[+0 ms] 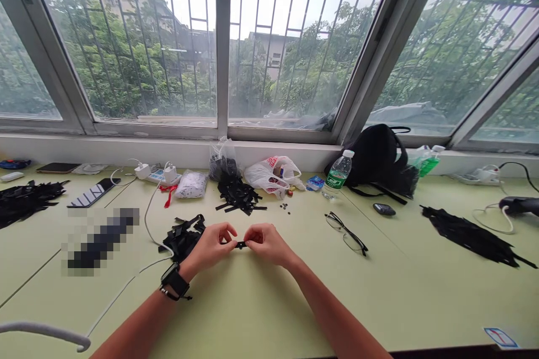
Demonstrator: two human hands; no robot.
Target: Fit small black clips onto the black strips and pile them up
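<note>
Between my two hands a short black strip (240,245) is held level just above the table, with a small shiny dot at its middle. My left hand (214,247) pinches its left end between thumb and fingers; a black watch is on that wrist. The other end is in the pinch of my right hand (269,244). Close beside my left hand lies a pile of black strips (181,238). Farther back, a second heap of black strips (238,193) spills from a clear plastic bag (223,160). Several small dark round pieces (285,207) lie right of that heap.
On the pale green table (261,314) are glasses (347,234), a water bottle (338,175), a white carrier bag (272,175) and a black backpack (374,157). More black strips lie at far left (25,202) and right (471,233). A white cable (147,219) runs along the left.
</note>
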